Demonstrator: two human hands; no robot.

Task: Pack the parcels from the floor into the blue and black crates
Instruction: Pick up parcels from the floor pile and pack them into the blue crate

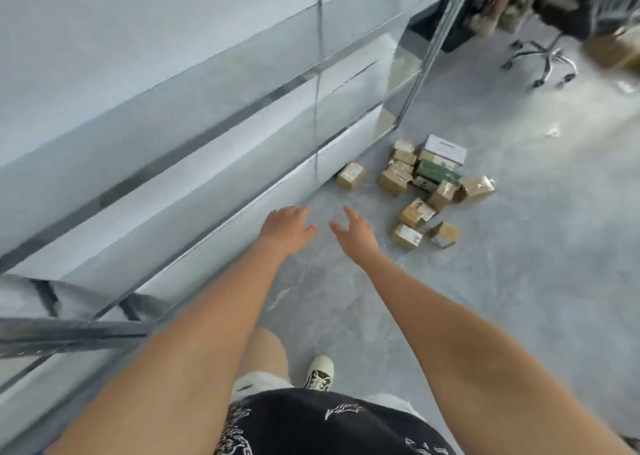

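Reaching forward, both arms out over grey floor [519, 281]. Left hand [285, 224] spread, fingers relaxed, holding nothing. Right hand [353, 234] same, fingers straight, empty. Parcels [420, 184] heaped on floor beyond hands, near base of glass wall [207, 108]: brown taped boxes, one green box [437, 172], one white box [445, 149]. Office chair [550, 21] far back. White shoe [319, 373] below. Crates not visible.

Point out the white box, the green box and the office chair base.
white box [444, 148]: head view, on its top face.
green box [437, 172]: head view, on its long upper face.
office chair base [547, 60]: head view, on a chrome leg near the hub.
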